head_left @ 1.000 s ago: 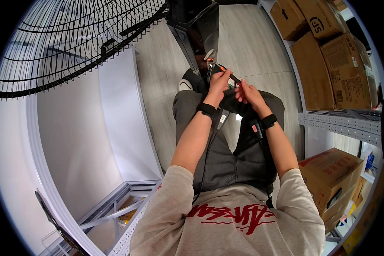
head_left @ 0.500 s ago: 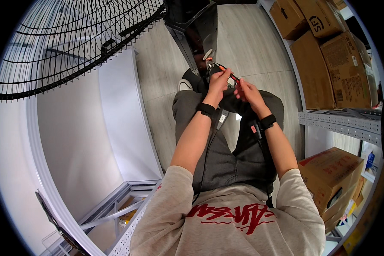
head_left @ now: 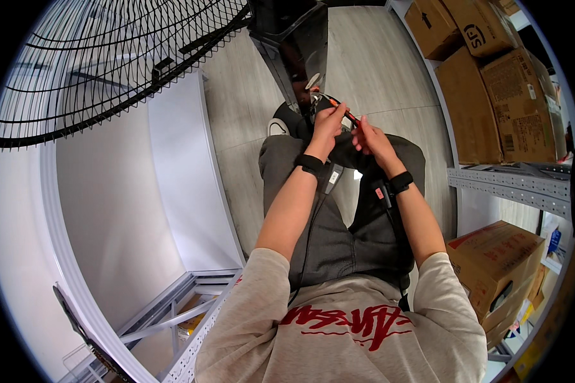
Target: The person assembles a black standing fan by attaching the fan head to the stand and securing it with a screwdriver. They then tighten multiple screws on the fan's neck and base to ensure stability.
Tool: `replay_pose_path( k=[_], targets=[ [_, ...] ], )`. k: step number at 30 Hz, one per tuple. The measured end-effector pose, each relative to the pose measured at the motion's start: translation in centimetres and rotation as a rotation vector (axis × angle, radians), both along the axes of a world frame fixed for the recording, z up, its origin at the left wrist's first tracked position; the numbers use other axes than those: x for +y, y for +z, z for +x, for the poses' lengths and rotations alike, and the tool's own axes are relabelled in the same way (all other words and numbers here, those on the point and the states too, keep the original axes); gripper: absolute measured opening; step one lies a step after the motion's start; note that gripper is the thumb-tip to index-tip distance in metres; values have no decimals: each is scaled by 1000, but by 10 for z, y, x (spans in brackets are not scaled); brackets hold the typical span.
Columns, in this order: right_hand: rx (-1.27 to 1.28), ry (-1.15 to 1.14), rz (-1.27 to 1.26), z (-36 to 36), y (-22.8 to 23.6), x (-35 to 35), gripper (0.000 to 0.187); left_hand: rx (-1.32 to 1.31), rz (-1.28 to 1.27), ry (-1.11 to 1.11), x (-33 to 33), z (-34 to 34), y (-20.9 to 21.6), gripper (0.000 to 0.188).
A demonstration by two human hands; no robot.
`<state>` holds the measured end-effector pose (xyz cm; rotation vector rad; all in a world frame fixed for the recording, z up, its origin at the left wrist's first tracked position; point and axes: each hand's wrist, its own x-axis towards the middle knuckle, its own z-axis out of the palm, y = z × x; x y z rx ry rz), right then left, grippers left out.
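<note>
A slender orange-and-black hand tool slants between my two hands, in front of my knees. My left hand is closed around its far part. At the near end, my right hand pinches it with thumb and forefinger, the other fingers loosely curled. The tool's exact kind is too small to make out. Just beyond my left hand stands a tall, glossy black housing with a tapering lower end. A pale oval piece and a small orange part show there; my hand hides some of this area.
A large black wire fan grille overhangs the upper left. Cardboard boxes fill the metal shelf on the right, with another box lower down. A white panel stands to the left. A cable crosses my lap.
My right fingers have shifted slightly at the tool's near end. My left hand keeps its hold, and the black housing sits a little further right in view.
</note>
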<state>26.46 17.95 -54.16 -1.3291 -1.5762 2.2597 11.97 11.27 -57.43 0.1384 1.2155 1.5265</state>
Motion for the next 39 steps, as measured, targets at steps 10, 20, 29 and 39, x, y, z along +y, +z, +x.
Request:
replay_pose_path(
  k=[10, 20, 29, 39],
  targets=[
    [111, -77, 256, 2, -20, 0, 39, -19, 14, -19, -1, 1, 5, 29],
    [140, -81, 281, 4, -31, 2, 42, -4, -29, 1, 1, 2, 11, 30],
    [41, -8, -60, 8, -21, 8, 30, -23, -7, 11, -1, 0, 7, 25],
    [18, 10, -69, 7, -15, 5, 34, 1, -28, 15, 1, 0, 6, 27]
  ],
)
